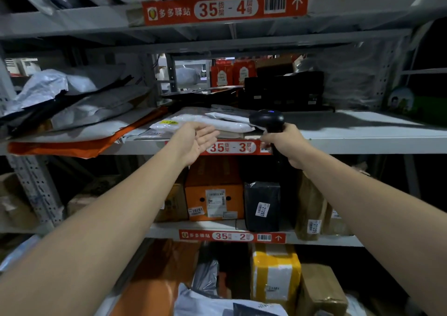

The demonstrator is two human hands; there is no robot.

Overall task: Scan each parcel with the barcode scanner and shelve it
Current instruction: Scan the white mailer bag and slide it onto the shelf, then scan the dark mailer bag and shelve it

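Note:
My right hand (pixel 286 145) grips the handle of a black barcode scanner (pixel 267 120), whose head shows a small blue light and sits level with the front edge of the shelf marked 35-3 (pixel 362 139). My left hand (pixel 196 141) is open, palm turned up, fingers apart, just in front of that shelf edge. Right behind it lies a flat white plastic parcel (pixel 208 122) with a yellow sticker, resting on other flat bags on the shelf. The hand does not touch the parcel.
Grey, white and orange mailer bags (pixel 72 112) pile on the left of shelf 35-3; black boxes (pixel 283 90) stand at its back. An orange box (pixel 214 194), a black-wrapped parcel (pixel 262 205) and brown parcels fill shelf 35-2. More parcels lie below and above.

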